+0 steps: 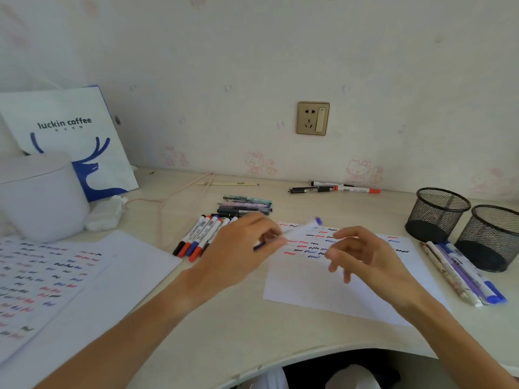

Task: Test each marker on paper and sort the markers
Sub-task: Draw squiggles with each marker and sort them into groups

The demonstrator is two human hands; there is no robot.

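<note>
My left hand (241, 245) grips a white marker with blue ends (302, 228), blurred, held slantwise above the test paper (323, 284). The paper's upper part carries rows of red, blue and black squiggles. My right hand (362, 254) hovers over the paper just right of the marker, fingers apart and holding nothing. A fan of white markers with red, blue and black caps (198, 235) lies left of my left hand. Behind it sits a stack of darker pens (247, 206). Another group of markers (463, 272) lies right of the paper.
Two black mesh pen cups (436, 213) (491, 237) stand at the right. Three pens (334, 188) lie near the wall. A squiggle-covered sheet (56, 282), a white lidded pot (39, 195) and a paper bag (81, 141) fill the left. The desk edge curves in front.
</note>
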